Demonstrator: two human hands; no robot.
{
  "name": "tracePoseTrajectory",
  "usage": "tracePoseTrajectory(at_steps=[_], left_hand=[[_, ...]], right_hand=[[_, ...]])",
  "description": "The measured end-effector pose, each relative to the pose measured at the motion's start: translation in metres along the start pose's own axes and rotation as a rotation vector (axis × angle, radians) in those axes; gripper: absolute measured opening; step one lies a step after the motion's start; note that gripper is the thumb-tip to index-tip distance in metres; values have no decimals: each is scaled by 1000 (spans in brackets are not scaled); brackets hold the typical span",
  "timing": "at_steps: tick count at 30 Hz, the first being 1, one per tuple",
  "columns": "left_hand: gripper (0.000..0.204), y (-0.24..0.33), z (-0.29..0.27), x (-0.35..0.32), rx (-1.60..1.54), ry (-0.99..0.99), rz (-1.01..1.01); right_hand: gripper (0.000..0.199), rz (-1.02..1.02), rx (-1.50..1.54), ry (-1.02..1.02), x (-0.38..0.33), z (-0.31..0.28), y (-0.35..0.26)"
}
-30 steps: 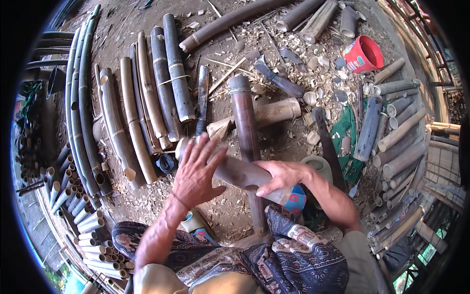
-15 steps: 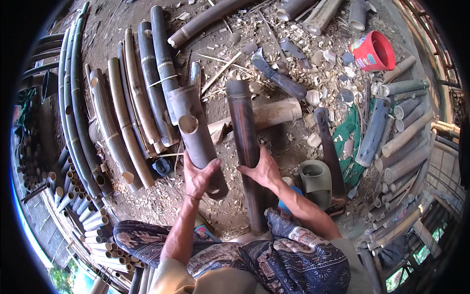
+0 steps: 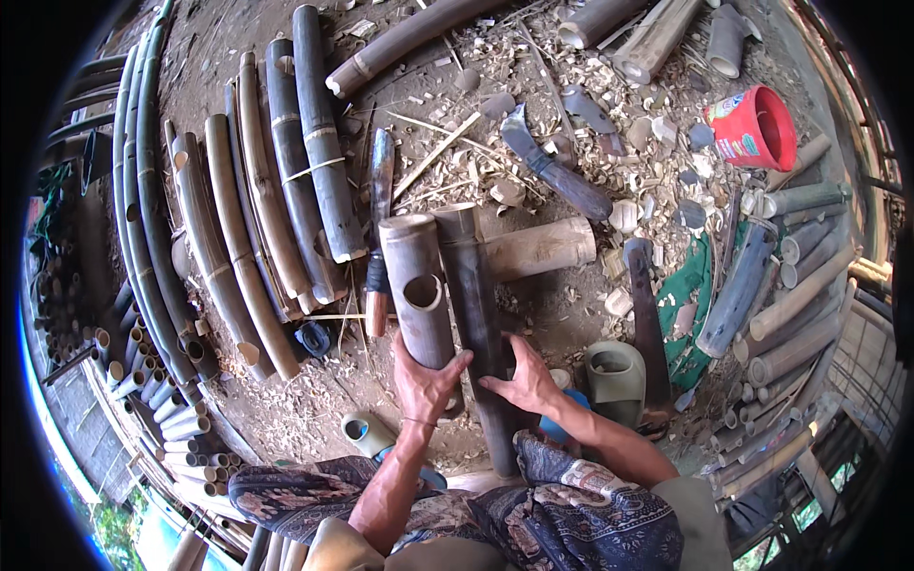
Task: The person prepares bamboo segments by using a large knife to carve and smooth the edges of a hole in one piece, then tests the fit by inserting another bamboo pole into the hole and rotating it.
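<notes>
A greyish bamboo tube (image 3: pixel 426 328) with a round hole cut in its side stands tilted in front of me. My left hand (image 3: pixel 428 381) is wrapped round its lower part. Close against it, on the right, leans a longer dark bamboo tube (image 3: pixel 476 295). My right hand (image 3: pixel 522 379) grips this one, thumb across its front, and its lower end reaches down towards my knees. The upper parts of the two tubes are side by side and seem to touch. Behind them a pale bamboo piece (image 3: pixel 543 249) lies on the ground.
Left of me lie long bamboo poles (image 3: pixel 228 247) and a narrow knife (image 3: pixel 379 228). Ahead is a broad curved blade with a wooden handle (image 3: pixel 562 181) among wood chips. A red bucket (image 3: pixel 752 128), green cloth (image 3: pixel 687 314) and stacked bamboo (image 3: pixel 795 324) are on the right.
My left hand has brought the holed tube rightwards, up against the dark tube. The narrow knife, partly hidden before, now shows fully. The dark tube has shifted only slightly.
</notes>
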State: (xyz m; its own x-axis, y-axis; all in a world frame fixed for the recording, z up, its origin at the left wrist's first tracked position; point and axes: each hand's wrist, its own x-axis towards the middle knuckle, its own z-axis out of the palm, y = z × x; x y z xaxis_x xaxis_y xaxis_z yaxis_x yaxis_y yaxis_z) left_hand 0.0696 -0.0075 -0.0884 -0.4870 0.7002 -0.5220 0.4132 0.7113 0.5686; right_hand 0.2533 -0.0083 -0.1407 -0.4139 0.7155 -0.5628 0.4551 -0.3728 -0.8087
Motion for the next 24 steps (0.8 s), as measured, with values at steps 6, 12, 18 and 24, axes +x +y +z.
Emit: tracePoseTrajectory(at_steps=[6, 12, 18, 24], left_hand=[[108, 1, 17, -4, -69, 41, -27], [111, 5, 16, -5, -76, 44, -36], [112, 12, 19, -2, -69, 68, -29], [111, 10, 20, -1, -48, 86, -32]], right_hand=[[69, -149, -17, 164, 13, -45, -23], [55, -328, -815, 690, 118, -169, -62], [57, -126, -808, 433, 171, -180, -41], [56, -218, -648, 419, 150, -187, -62]])
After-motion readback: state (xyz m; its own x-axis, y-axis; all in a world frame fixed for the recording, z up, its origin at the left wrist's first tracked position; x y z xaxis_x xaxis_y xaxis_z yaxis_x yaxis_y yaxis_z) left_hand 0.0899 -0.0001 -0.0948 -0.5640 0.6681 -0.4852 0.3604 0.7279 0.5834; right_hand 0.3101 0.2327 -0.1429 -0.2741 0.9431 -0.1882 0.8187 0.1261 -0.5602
